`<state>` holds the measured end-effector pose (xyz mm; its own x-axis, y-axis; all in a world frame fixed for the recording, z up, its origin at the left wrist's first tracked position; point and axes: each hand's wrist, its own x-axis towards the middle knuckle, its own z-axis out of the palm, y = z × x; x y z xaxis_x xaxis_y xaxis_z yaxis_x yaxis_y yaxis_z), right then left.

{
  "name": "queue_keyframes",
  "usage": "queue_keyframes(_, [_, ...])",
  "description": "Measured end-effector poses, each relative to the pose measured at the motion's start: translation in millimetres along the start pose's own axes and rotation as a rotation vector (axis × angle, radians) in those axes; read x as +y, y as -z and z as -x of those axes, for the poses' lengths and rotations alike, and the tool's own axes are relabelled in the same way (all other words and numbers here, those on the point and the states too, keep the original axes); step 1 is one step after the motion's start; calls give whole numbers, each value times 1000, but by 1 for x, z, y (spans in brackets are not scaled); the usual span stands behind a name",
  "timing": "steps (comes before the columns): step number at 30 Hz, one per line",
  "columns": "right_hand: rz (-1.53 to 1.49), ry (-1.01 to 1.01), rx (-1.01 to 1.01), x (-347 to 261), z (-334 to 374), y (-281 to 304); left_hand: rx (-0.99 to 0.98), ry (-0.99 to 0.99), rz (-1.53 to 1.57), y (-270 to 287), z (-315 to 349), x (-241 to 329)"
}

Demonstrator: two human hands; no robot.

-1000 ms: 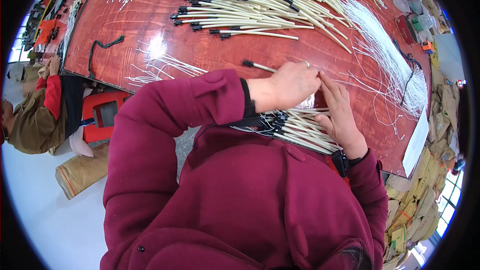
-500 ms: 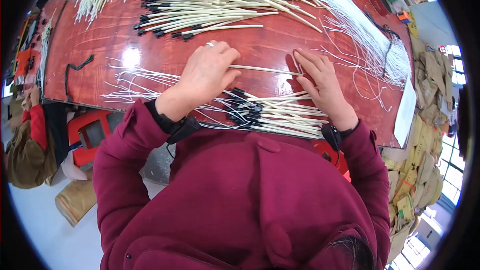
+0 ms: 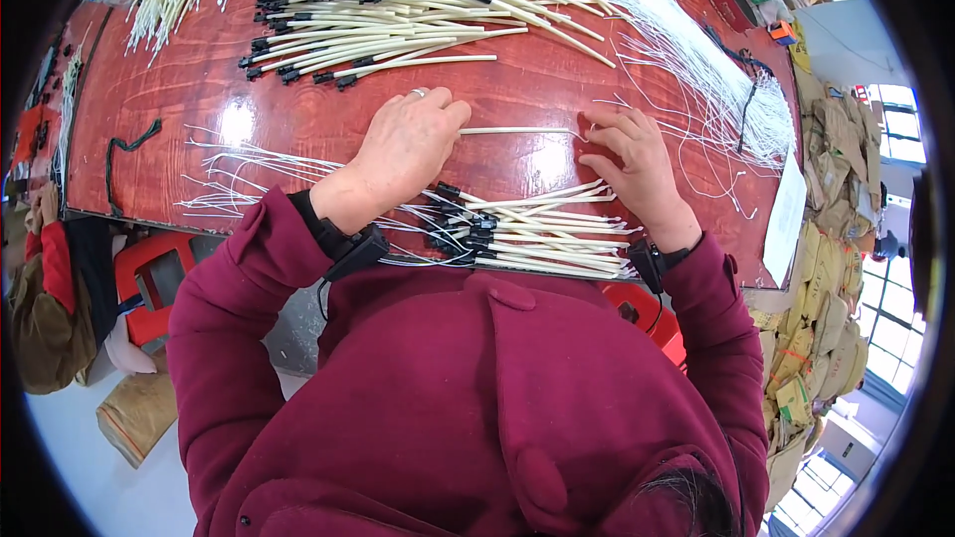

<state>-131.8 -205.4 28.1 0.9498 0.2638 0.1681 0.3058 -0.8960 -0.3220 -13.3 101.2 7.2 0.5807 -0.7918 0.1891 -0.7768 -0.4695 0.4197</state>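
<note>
My left hand [image 3: 408, 139] is closed around one end of a cream-sleeved cable [image 3: 517, 130], which stretches to the right above the table. By the cable's free tip is my right hand [image 3: 637, 169], its thumb and fingers apart and slightly curled. Whether a fingertip touches the tip is too small to tell. Below both hands, along the table's near edge, lies a bundle of cream-sleeved cables [image 3: 547, 229] with black connectors [image 3: 468, 224]. Thin white wires [image 3: 264, 164] run from there to the left, passing under my left wrist.
A large pile of cream cables with black connectors [image 3: 398, 10] lies at the back of the red table [image 3: 179, 119]. A tied bundle of white wires [image 3: 716, 70] and a white sheet [image 3: 786, 219] are at the right. A dark cord [image 3: 124, 159] lies left. A red stool [image 3: 154, 283] stands below.
The view has shifted a little, so everything appears further left. My right fingers have curled in more at the cable's tip. My left hand keeps its grip.
</note>
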Motion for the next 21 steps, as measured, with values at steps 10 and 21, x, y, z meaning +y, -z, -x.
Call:
queue_keyframes(10, [-21, 50, -34, 0, 16, 7, -5, -11, -8, 0, 0, -1])
queue_keyframes(21, [-30, 11, -59, -14, 3, 1, -13, -7, -34, 0, -1, -1])
